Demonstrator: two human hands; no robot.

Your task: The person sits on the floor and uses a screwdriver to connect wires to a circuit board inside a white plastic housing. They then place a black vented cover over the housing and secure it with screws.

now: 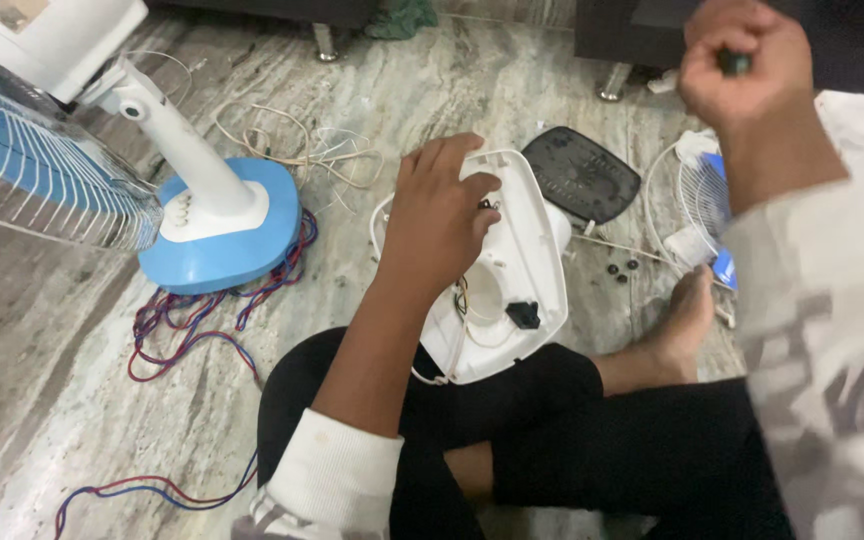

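My left hand [439, 215] rests on the upturned white plastic fan base [522, 270] that lies on my lap, fingers spread over its rim near a small dark screw. Inside the base I see wires and a black part [523, 314]. My right hand [744, 65] is raised at the upper right, fist closed around a dark tool handle [734, 62]; the tool's tip is hidden.
A blue-and-white table fan [202, 215] with its grille stands at the left. Loose red and blue wires [202, 320] and white cord [302, 150] lie on the marble floor. A dark cover plate [582, 172], small black screws [620, 270] and another fan part [704, 200] lie at the right. Furniture legs stand behind.
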